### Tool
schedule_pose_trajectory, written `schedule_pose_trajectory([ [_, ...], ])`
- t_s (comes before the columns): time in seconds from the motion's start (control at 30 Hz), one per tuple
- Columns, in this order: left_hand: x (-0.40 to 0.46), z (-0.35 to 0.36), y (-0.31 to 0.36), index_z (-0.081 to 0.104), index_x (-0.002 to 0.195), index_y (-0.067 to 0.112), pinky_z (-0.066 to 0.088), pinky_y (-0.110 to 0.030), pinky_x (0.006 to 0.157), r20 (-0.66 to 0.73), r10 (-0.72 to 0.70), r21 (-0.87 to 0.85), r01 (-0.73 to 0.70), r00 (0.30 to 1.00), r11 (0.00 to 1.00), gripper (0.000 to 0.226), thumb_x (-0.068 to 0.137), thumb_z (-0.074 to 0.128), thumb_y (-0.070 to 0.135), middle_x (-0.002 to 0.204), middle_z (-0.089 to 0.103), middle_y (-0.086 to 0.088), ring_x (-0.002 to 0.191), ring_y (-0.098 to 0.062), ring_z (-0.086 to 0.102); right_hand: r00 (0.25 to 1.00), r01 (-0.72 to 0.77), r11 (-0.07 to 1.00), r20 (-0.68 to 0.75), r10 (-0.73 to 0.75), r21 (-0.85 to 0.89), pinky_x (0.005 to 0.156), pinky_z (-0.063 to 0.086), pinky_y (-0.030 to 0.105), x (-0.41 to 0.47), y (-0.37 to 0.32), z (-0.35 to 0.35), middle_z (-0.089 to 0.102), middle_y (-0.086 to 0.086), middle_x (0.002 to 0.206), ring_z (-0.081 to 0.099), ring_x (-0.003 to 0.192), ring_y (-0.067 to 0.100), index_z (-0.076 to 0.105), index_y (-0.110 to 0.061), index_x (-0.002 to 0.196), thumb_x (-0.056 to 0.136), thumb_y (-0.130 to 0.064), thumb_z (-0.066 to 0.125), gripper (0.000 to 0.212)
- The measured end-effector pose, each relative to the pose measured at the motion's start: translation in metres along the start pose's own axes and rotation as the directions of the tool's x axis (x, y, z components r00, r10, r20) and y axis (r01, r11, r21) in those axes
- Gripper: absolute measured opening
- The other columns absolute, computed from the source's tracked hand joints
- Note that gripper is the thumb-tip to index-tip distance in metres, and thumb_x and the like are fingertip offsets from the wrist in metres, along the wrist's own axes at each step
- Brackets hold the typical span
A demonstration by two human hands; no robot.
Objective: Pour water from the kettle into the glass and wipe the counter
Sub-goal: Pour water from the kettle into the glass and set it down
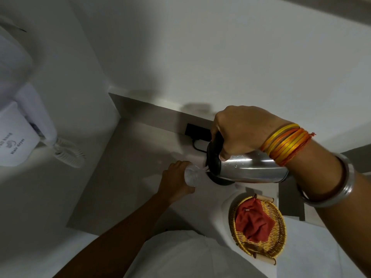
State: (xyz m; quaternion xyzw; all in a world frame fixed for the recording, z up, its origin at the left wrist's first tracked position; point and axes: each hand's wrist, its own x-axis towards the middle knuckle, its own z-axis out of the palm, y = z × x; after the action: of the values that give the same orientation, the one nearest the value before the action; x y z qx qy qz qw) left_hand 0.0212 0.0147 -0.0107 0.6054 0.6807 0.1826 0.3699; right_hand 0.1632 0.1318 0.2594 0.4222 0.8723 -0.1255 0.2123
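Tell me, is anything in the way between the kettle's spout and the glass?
No, nothing visible. The right hand tips the kettle sideways, and its spout sits right at the rim of the glass, which the left hand holds. Water runs straight across.

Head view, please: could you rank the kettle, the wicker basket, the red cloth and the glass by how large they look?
1. kettle and wicker basket: alike; the kettle is raised nearer the camera, so unranked.
2. red cloth, lying inside the basket.
3. glass, clearly smallest.
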Motion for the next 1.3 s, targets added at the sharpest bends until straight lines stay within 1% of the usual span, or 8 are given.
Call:
schedule_pose_trajectory([
  [0.47, 0.0, -0.001, 0.001, 0.062, 0.134, 0.022, 0.052, -0.049, 0.1, -0.005, -0.014, 0.0, 0.014, 1.0, 1.0, 0.078, 0.063, 0.093, 0.031, 0.126, 0.065, 0.002, 0.118, -0.025, 0.061, 1.0, 0.014, 1.0, 0.014, -0.014, 0.013, 0.073, 0.063, 0.04, -0.002, 0.004, -0.007, 0.076, -0.003, 0.086, 0.071, 0.076, 0.02, 0.08, -0.028, 0.103, 0.065, -0.043, 0.088, 0.042],
  [0.67, 0.002, 0.0, -0.003, 0.06, 0.138, 0.022, 0.052, -0.049, 0.101, -0.006, -0.017, 0.017, 0.017, 1.0, 1.0, 0.086, 0.061, 0.096, 0.034, 0.131, 0.065, 0.002, 0.12, -0.024, 0.061, 1.0, -0.003, 0.993, -0.002, 0.004, 0.122, 0.078, 0.063, 0.044, -0.003, 0.025, 0.003, 0.076, -0.008, 0.088, 0.071, 0.079, 0.017, 0.079, -0.031, 0.102, 0.064, -0.043, 0.09, 0.041],
  [0.77, 0.004, 0.001, -0.004, 0.059, 0.142, 0.02, 0.05, -0.044, 0.104, 0.0, -0.026, 0.019, 0.026, 1.0, 0.999, 0.089, 0.063, 0.098, 0.036, 0.136, 0.064, 0.0, 0.125, -0.023, 0.06, 1.0, -0.008, 0.974, -0.015, 0.012, 0.228, 0.075, 0.062, 0.042, -0.004, 0.042, 0.015, 0.073, -0.014, 0.078, 0.069, 0.074, 0.01, 0.079, -0.035, 0.09, 0.062, -0.038, 0.092, 0.03],
  [0.83, 0.005, 0.001, -0.005, 0.058, 0.143, 0.019, 0.049, -0.041, 0.105, -0.002, -0.032, 0.004, 0.032, 0.999, 0.999, 0.093, 0.062, 0.099, 0.038, 0.139, 0.064, -0.001, 0.127, -0.023, 0.059, 1.0, 0.003, 0.947, -0.026, 0.006, 0.323, 0.077, 0.061, 0.039, -0.005, 0.056, 0.027, 0.075, -0.015, 0.077, 0.069, 0.075, 0.005, 0.078, -0.039, 0.085, 0.062, -0.034, 0.093, 0.028],
  [0.97, 0.005, 0.0, -0.006, 0.055, 0.146, 0.019, 0.048, -0.047, 0.108, -0.001, -0.035, -0.01, 0.035, 0.999, 0.999, 0.102, 0.058, 0.101, 0.044, 0.143, 0.061, 0.0, 0.129, -0.024, 0.057, 0.996, 0.063, 0.878, -0.082, -0.027, 0.474, 0.084, 0.06, 0.033, -0.007, 0.088, 0.063, 0.079, -0.015, 0.089, 0.072, 0.084, 0.002, 0.081, -0.035, 0.097, 0.065, -0.024, 0.094, 0.036],
  [1.03, 0.008, 0.0, -0.005, 0.054, 0.146, 0.021, 0.048, -0.047, 0.109, 0.0, -0.043, -0.009, 0.043, 0.999, 0.999, 0.102, 0.059, 0.1, 0.045, 0.144, 0.06, 0.002, 0.131, -0.023, 0.056, 0.994, 0.068, 0.811, -0.107, -0.006, 0.581, 0.086, 0.058, 0.029, -0.008, 0.105, 0.086, 0.08, -0.013, 0.092, 0.072, 0.088, 0.002, 0.082, -0.032, 0.099, 0.067, -0.015, 0.094, 0.039],
  [1.17, 0.012, 0.002, -0.005, 0.052, 0.147, 0.024, 0.045, -0.043, 0.112, 0.003, -0.061, 0.013, 0.061, 0.998, 0.998, 0.101, 0.06, 0.097, 0.047, 0.146, 0.058, 0.003, 0.134, -0.022, 0.054, 0.978, 0.08, 0.552, -0.172, 0.117, 0.83, 0.088, 0.06, 0.028, -0.014, 0.129, 0.14, 0.081, -0.002, 0.099, 0.075, 0.096, 0.015, 0.081, -0.017, 0.107, 0.07, 0.009, 0.089, 0.046],
  [1.3, 0.012, 0.003, -0.012, 0.058, 0.141, 0.026, 0.047, -0.042, 0.11, -0.025, -0.076, -0.012, 0.075, 0.997, 0.997, 0.095, 0.056, 0.097, 0.041, 0.141, 0.061, 0.004, 0.131, -0.022, 0.057, 0.942, 0.132, 0.376, -0.234, 0.24, 0.917, 0.089, 0.061, 0.025, -0.019, 0.14, 0.181, 0.08, 0.001, 0.106, 0.073, 0.101, 0.015, 0.077, -0.016, 0.115, 0.074, 0.017, 0.08, 0.052],
])
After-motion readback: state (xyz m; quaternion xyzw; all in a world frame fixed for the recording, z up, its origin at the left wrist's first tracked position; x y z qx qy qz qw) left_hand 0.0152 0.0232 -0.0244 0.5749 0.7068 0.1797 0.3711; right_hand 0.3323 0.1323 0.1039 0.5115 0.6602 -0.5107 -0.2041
